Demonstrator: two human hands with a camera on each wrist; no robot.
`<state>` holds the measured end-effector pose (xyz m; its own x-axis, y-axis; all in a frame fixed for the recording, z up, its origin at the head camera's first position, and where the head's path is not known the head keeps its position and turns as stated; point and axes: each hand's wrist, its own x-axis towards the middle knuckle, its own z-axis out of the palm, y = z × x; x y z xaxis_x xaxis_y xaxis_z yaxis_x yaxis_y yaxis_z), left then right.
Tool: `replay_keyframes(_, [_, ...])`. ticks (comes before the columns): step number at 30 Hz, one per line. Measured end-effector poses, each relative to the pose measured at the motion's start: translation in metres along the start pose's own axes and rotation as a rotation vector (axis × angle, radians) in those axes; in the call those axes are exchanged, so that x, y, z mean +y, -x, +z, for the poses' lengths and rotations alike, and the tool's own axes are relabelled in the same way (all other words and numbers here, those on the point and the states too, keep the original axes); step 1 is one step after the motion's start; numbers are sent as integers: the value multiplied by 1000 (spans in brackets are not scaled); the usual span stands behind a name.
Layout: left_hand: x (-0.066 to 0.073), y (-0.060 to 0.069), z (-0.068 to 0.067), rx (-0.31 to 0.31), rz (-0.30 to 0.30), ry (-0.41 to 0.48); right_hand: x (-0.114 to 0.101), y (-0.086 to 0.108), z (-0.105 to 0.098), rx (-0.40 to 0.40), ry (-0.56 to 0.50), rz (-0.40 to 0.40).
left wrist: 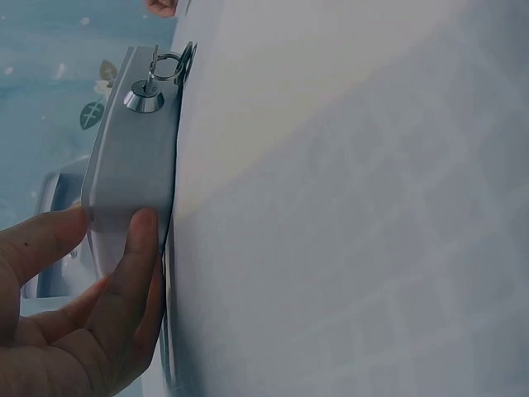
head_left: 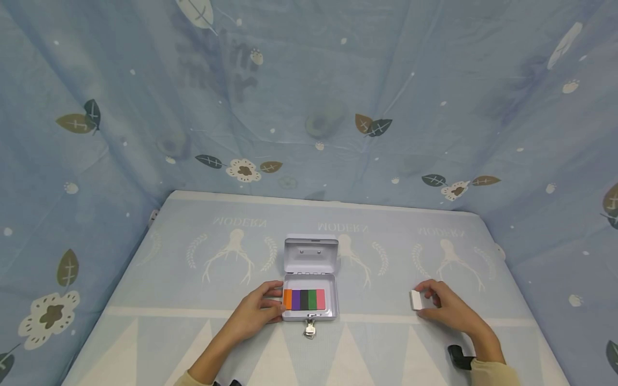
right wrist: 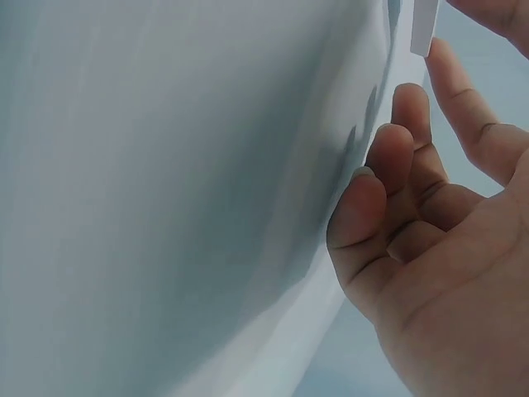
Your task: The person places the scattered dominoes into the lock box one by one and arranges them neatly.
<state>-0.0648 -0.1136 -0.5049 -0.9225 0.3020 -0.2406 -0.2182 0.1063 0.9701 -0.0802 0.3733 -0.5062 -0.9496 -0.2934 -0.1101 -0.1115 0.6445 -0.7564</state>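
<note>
A small white metal cash box [head_left: 311,318] stands on the table with its lid [head_left: 311,256] raised. Inside lie several coloured blocks [head_left: 304,300] in a row: orange, purple, black, green and pink. My left hand [head_left: 258,308] holds the box at its left side; in the left wrist view, thumb and fingers grip the corner near the lock [left wrist: 145,98]. Keys [head_left: 310,328] hang at the front. Far to the right, my right hand [head_left: 446,308] pinches a white block [head_left: 416,300] between thumb and forefinger. Only one end of that block [right wrist: 423,29] shows in the right wrist view.
A patterned cloth covers the table [head_left: 367,348]. Blue fabric walls [head_left: 309,96] with leaf and flower prints rise behind it and at both sides. A black device [head_left: 458,358] sits at the right wrist.
</note>
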Motion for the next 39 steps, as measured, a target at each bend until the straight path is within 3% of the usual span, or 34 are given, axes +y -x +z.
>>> replay_keyframes(8, [-2, 0, 0, 3, 4, 0, -13, -4, 9, 0, -10, 2])
replay_keyframes(17, [-2, 0, 0, 2, 7, 2, -26, -8, 22, -27, -36, -92])
replay_keyframes(29, [-3, 0, -1, 3, 7, 10, -48, -20, 39, -87, 16, -129])
replay_keyframes(39, [-3, 0, -1, 2, 8, 5, -69, -30, 51, -121, 3, -222])
